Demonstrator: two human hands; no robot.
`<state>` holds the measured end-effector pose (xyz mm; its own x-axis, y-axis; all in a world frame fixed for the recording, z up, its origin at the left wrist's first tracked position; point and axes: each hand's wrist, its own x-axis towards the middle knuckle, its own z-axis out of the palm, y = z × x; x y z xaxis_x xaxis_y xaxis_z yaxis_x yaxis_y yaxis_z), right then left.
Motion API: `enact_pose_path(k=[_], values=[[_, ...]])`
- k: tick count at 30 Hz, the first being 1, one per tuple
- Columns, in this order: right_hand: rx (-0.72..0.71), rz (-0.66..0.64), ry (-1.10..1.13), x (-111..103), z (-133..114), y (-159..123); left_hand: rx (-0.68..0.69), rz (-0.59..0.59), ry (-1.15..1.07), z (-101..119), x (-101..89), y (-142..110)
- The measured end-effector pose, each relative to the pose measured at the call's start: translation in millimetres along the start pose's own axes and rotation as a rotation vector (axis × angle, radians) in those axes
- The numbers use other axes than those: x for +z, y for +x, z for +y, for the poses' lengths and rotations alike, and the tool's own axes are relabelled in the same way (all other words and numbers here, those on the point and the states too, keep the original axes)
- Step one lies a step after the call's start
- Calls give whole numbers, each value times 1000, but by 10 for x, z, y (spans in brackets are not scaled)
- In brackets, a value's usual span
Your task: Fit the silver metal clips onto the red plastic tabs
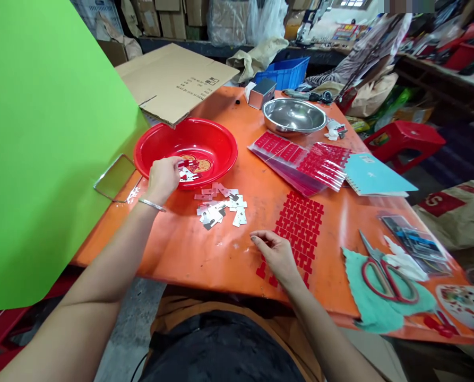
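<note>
My left hand [165, 178] reaches over the near rim of a red plastic basin [224, 138], fingers pinched, with a small red-faced metal piece at the tips. Several small silver and red metal pieces [189, 175] lie in the basin below it. On the table in front of the basin is a loose pile of flat silver metal pieces [216, 209]. My right hand [276, 252] hovers over the left side of a sheet of red T-shaped stickers [300, 223]. Its thumb and forefinger are closed together; anything between them is too small to make out.
A green board [53, 132] stands along the left. Cardboard [177, 79] overhangs the basin's back rim. Behind the sheet lie plastic-wrapped red sheets [300, 159], a steel bowl [294, 114] and a blue notebook [376, 175]. Scissors [388, 276] rest on a green cloth [376, 315] at right.
</note>
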<state>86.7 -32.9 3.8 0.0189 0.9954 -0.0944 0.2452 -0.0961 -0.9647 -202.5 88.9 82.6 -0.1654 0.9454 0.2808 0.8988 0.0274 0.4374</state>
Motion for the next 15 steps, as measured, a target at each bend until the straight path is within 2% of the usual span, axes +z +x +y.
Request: enact_pose_path(k=[3,4,6,8,9,10,12,14,15], values=[[-27,-26,-38,54,-5,-10,-11,-127,136,-115,20,86],[-30,-32,-46,68,-12,-12,3,-132,143,-113,20,73],[-32,-43,-66,83,-23,-17,73,-37,120,-56,2,-11],[-30,-60,-89,82,-21,-30,216,72,48,32,-12,-159],[-28,-71,-100,76,-13,-41,310,61,-3,72,-3,-246],[-25,-82,-109,67,1,-54,409,-10,-55,102,21,-335],[-19,-100,-113,41,39,-86,568,-249,-107,117,116,-494],[-11,-113,-107,12,80,-124,631,-447,-58,80,243,-602],[-9,-119,-105,-3,96,-144,630,-499,-10,50,302,-633]])
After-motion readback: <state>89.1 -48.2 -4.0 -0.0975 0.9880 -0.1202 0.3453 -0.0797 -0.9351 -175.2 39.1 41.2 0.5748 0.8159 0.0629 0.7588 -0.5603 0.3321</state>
